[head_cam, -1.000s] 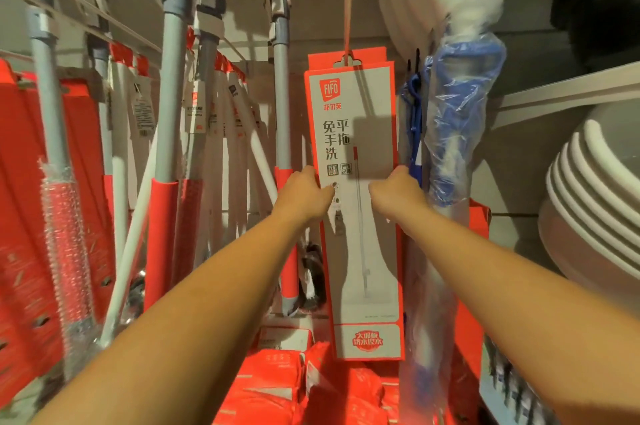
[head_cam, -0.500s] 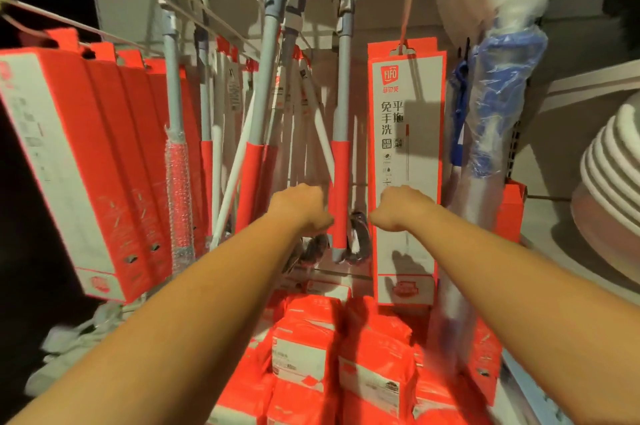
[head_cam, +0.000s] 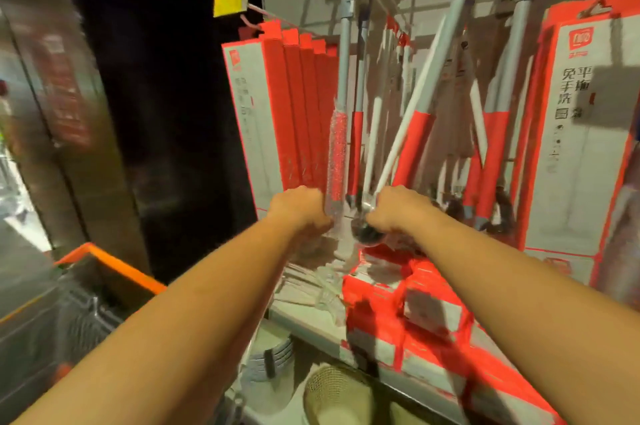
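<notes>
Bubble-wrapped mop pole [head_cam: 337, 154] is hung upright between the two grips, lower end just beside the left grip [head_cam: 301, 208], the nearer. The right grip [head_cam: 398, 208] is curled by a white pole [head_cam: 393, 152]. Whether either grip holds anything cannot be told.

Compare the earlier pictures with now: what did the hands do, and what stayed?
Both hands let go of the hanging box and moved left. The left hand is now at the bubble-wrapped pole, the right hand at the white pole; blur hides any grip. The box still hangs.
</notes>
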Motion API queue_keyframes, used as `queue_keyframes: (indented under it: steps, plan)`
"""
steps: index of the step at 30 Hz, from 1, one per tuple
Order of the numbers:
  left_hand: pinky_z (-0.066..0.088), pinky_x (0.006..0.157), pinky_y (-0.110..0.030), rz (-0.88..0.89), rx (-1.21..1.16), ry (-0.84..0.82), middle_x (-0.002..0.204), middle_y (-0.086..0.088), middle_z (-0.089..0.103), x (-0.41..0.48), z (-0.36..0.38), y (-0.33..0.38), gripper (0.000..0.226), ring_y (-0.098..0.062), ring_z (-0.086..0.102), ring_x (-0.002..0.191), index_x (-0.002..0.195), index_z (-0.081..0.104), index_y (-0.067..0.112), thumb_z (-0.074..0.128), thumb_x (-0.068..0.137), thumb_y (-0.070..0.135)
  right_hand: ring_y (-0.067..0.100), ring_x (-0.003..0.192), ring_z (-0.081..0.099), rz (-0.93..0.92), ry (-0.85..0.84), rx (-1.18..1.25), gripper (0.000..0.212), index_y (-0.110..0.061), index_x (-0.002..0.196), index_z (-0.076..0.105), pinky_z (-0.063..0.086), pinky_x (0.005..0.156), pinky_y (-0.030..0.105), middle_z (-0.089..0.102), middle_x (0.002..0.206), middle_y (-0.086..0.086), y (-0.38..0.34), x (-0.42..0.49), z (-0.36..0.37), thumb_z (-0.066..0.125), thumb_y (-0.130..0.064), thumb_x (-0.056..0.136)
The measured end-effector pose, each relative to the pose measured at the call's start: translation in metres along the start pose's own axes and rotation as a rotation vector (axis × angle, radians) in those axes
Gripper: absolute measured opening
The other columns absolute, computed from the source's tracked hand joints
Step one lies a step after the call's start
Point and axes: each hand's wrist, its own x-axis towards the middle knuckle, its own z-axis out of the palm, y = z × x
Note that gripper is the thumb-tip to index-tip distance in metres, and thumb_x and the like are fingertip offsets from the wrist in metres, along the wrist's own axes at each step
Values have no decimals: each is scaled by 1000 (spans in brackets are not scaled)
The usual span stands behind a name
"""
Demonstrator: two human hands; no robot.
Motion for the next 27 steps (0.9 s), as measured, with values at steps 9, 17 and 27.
queue_keyframes:
  steps: [9, 17, 27]
  plan:
    - [39, 67, -33, -216, 42, -49, 93, -1, 58, -73, 6, -115, 25, -20, 53, 81, 103, 60, 21, 50, 91, 40, 32, 112, 58, -231, -65, -2, 42, -12, 123, 59, 44, 80, 33, 59, 127, 12, -134, -10, 42, 55, -37, 90]
    - [41, 67, -34, -495, 29, -111, 94, -4, 62, -124, 28, -201, 21, -26, 57, 84, 85, 57, 19, 52, 88, 40, 31, 110, 59, -538, -179, 22, 38, -17, 118, 63, 44, 82, 35, 61, 122, 9, -237, -9, 91, 56, -37, 86]
    - [45, 82, -37, -981, 42, -158, 117, -8, 63, -235, 65, -274, 36, -31, 59, 108, 111, 63, 18, 51, 89, 43, 33, 110, 58, -981, -358, 26, 35, -13, 113, 62, 42, 77, 34, 60, 123, 11, -363, -50, 171, 51, -38, 91]
